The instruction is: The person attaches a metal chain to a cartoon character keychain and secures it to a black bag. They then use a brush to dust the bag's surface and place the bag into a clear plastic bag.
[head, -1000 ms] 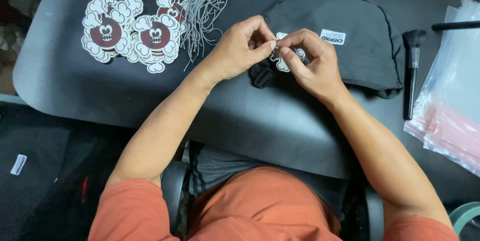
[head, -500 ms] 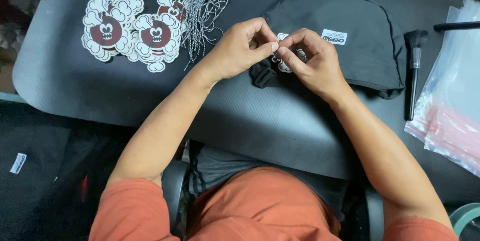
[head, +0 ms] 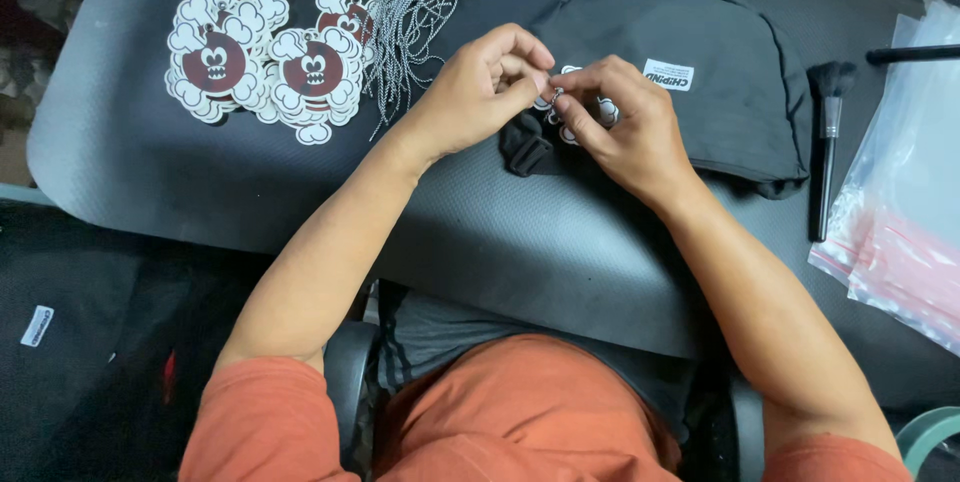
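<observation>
- Two hands are meeting over the middle of the dark table (head: 180, 172), fingertips nearly touching one another.
- The left hand (head: 480, 92) is pinching a thin, pale cord end between thumb and forefinger, its other fingers curling in.
- The right hand (head: 625, 127) is closing on a small white-edged tag (head: 603, 114), which is lying mostly hidden under its fingers and partly over the dark fabric.
- The tag is sitting right between the two hands, touching the right fingers; whether the cord is already passing through it I cannot tell.
- A folded dark garment (head: 690, 112) with a small white label is lying under and just beyond the right hand.
- A dark strap or loop of fabric (head: 525, 152) is sticking out just below the point where the hands are meeting.
- A bundle of speckled cords (head: 415, 27) is fanning out beyond the left hand, near it but not touching.
- A pile of round dark red and white cloud-edged tags (head: 255, 52) is spreading farther out to the left of the left hand, beside the cords.
- A brush (head: 828, 132) with a dark bristle head is lying out past the right hand, beyond the garment.
- Clear plastic bags (head: 900, 202) are stacking at the far right, well apart from both hands.
</observation>
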